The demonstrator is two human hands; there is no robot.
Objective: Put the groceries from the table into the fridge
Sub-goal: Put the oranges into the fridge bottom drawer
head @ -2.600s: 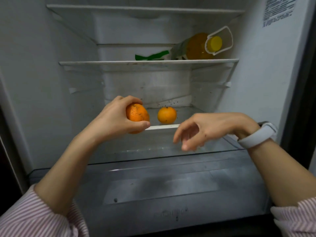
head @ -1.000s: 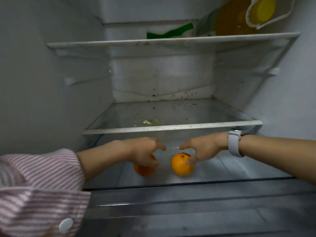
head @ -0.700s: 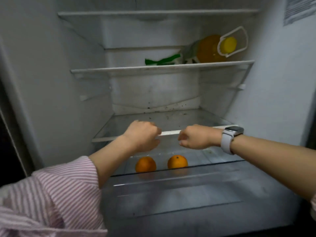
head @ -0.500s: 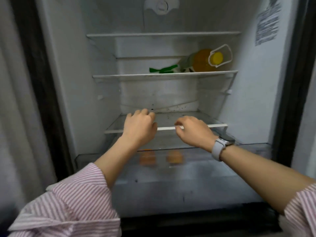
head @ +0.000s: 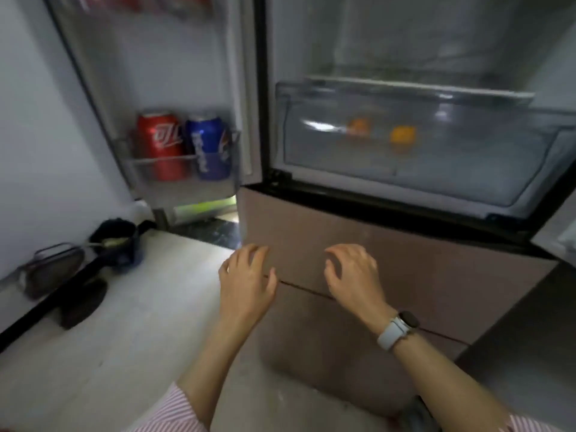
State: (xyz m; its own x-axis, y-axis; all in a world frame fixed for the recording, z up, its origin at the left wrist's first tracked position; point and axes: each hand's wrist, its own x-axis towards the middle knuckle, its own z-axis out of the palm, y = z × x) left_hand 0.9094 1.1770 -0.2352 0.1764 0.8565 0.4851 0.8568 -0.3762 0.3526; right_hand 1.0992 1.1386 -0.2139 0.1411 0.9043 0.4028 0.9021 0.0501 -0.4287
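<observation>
Two oranges show blurred through the clear front of the fridge's crisper drawer [head: 311, 169]: one orange [head: 358, 126] on the left, the other orange [head: 403, 137] to its right. My left hand [head: 247, 282] and my right hand [head: 353, 277] hover low in front of the brown lower fridge door [head: 436, 275], well below the drawer. Both hands hold nothing, with fingers loosely spread. A white watch sits on my right wrist.
The fridge door [head: 174, 88] stands open at the left, its bottom rack holding a red can [head: 160, 145] and a blue can [head: 207, 145]. On the floor at the left lie a dark pot [head: 117, 244], a strainer [head: 51, 269] and dark slippers [head: 82, 302].
Both hands let go of the oranges in the drawer, drew back out of the fridge and dropped low. The view has swung down and left, so the door rack and floor now show.
</observation>
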